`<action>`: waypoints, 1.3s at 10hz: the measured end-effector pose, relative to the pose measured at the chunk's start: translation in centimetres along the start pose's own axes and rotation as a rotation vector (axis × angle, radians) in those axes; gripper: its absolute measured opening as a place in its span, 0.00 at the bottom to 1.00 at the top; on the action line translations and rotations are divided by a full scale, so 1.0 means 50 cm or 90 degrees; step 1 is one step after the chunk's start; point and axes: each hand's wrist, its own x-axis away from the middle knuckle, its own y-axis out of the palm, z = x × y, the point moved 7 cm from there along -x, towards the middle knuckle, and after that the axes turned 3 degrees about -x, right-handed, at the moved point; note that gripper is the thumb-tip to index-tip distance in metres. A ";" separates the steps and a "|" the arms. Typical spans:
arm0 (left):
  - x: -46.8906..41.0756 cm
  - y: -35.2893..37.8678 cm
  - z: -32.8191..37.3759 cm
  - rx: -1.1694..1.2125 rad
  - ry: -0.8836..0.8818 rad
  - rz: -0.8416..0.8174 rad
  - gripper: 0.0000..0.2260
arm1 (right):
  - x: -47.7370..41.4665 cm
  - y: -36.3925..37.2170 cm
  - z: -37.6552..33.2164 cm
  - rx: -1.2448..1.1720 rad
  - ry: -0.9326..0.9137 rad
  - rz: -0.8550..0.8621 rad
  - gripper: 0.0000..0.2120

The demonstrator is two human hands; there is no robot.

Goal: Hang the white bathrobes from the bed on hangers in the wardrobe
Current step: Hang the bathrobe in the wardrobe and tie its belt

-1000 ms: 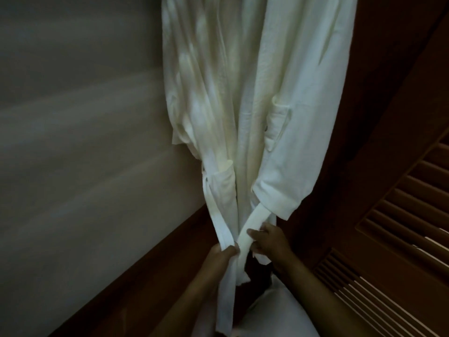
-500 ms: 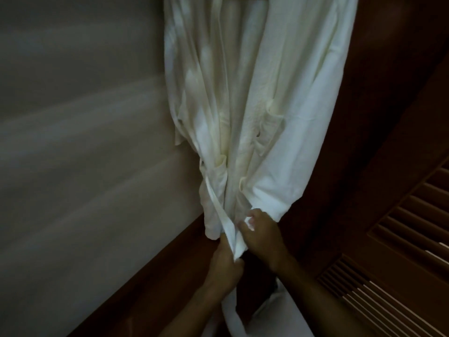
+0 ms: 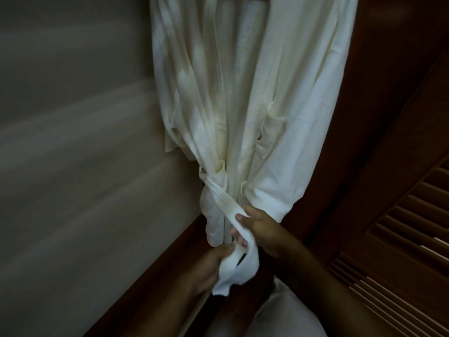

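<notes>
left hand [image 3: 211,266] and right hand [image 3: 263,230] close together, each grip curled

Your white bathrobe [image 3: 279,105] hangs full length between a pale wall panel [image 3: 73,166] on its left and a dark louvred door [image 3: 401,239] on its right. Its belt [image 3: 223,203] slants down from the robe's left edge into a loop. Your left hand [image 3: 209,266] grips the loop's lower part. Your right hand [image 3: 260,227], just above and beside the sleeve cuff, pinches the strap between thumb and fingers.
</notes>
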 end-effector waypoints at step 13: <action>-0.062 -0.096 0.092 -0.174 0.051 0.059 0.14 | -0.008 -0.060 0.161 0.173 0.073 0.064 0.11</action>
